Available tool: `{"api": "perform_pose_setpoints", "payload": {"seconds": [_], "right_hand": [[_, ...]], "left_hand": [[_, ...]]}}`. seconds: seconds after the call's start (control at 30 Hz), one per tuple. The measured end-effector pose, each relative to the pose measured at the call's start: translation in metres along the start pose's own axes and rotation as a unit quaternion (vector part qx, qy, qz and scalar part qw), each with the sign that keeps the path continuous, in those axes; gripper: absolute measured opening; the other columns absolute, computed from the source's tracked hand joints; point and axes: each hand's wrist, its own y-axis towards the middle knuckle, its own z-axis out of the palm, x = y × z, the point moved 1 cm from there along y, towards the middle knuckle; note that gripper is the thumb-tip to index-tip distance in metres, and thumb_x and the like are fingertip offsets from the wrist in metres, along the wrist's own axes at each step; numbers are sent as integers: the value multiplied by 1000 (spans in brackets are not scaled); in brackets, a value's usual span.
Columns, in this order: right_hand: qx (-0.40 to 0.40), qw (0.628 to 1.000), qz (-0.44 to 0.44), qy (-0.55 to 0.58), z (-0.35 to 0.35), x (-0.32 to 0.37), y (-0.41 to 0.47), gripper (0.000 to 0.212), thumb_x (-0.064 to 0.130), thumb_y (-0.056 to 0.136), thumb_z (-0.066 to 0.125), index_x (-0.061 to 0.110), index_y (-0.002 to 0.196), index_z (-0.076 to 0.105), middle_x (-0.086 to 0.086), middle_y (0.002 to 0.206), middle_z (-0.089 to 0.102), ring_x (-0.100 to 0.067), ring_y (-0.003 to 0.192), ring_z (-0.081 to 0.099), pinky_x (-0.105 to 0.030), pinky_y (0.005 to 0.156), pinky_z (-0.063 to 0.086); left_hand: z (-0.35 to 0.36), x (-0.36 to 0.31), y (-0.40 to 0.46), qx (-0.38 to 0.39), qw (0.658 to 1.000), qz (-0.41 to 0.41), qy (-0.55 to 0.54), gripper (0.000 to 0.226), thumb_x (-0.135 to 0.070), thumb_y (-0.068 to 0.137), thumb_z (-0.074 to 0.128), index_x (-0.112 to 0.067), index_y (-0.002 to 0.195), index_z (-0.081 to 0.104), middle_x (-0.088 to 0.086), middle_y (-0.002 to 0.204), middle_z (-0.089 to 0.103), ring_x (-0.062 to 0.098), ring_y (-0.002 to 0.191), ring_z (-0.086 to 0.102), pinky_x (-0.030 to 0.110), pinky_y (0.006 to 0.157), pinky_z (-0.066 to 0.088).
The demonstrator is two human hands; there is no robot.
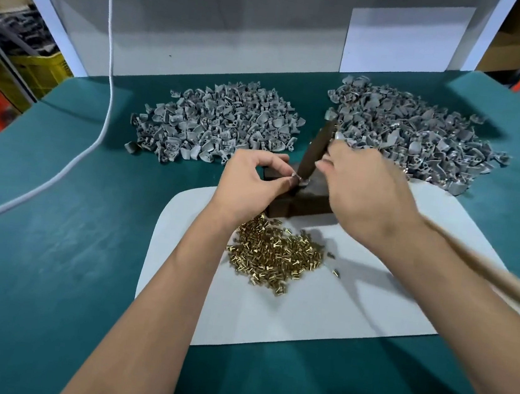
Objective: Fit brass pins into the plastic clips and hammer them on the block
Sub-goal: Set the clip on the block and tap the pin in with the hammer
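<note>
**Steadily now: hold the clip square while the hammer comes down**

Carefully pinched between thumb and forefinger, a small plastic clip [300, 179] sits on top of the dark block [312, 196], and the left hand [249, 182] is the grip that keeps it there; its other fingers curl loosely above. Whether a brass pin already stands in that clip is too small to tell. The right hand [362, 189] is clenched round a hammer [317, 146], its dark head angled down toward the clip and its pale wooden handle running back past the wrist, blurred.

To do this step well, I would keep the clip flat on the block with the pin upright, the left fingertips low and to the side of the strike, and use short, straight taps rather than a swing; a tilted pin would likely bend or skip off.

Just in front of the block lies a heap of brass pins [274, 254] on a white mat [336, 311]. Beyond it, on the green tabletop [50, 236], are two heaps of grey clips, the left pile [219, 119] and the right pile [413, 134], well apart. A white cable [111, 47] trails down the left side.
</note>
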Motion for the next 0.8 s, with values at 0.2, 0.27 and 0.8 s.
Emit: {"api": "perform_pose_setpoints", "payload": {"seconds": [0.2, 0.27, 0.8], "right_hand": [[-81, 996, -29, -9, -18, -11, 8, 21, 35, 106, 46, 19, 104, 59, -9, 83, 67, -36, 72, 60, -37, 62, 41], [-100, 994, -29, 30, -13, -4, 5, 20, 32, 107, 46, 15, 105, 56, -13, 88, 70, -38, 76, 64, -41, 63, 47], [2, 995, -53, -83, -17, -5, 17, 19, 35, 106, 46, 21, 100, 58, -10, 85, 64, -38, 80, 64, -37, 63, 41]], "left_hand": [[0, -1, 0, 0, 1000, 6, 10, 7, -4, 82, 82, -11, 84, 80, 5, 115, 73, 9, 113, 68, 41, 105, 53], [0, -1, 1, 3, 1000, 10, 10, 8, -4, 82, 82, -12, 84, 80, 5, 116, 73, 10, 113, 68, 40, 105, 53], [-1, -4, -3, 9, 1000, 12, 7, 12, -4, 82, 82, -16, 81, 78, 5, 116, 73, 7, 114, 67, 36, 102, 55]]}}
